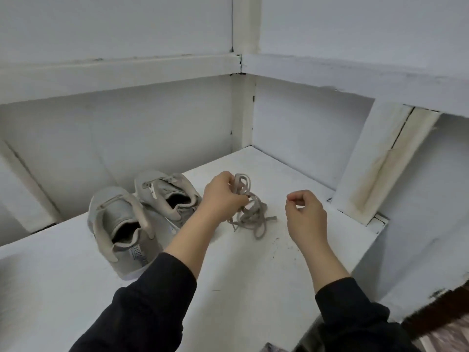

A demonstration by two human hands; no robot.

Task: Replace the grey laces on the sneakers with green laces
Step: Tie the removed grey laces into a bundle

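My left hand (223,196) grips a tangled bundle of grey laces (253,214), whose loose ends trail onto the white shelf (253,280). My right hand (305,212) hovers near the bundle, fingers curled, thumb against forefinger, holding nothing. The two grey sneakers (121,224) stand side by side left of the laces, heels toward me.

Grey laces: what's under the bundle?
The grey laces rest their lower strands directly on the white shelf; nothing else shows beneath. The left hand grips the upper loops, hiding whatever lies under that part.
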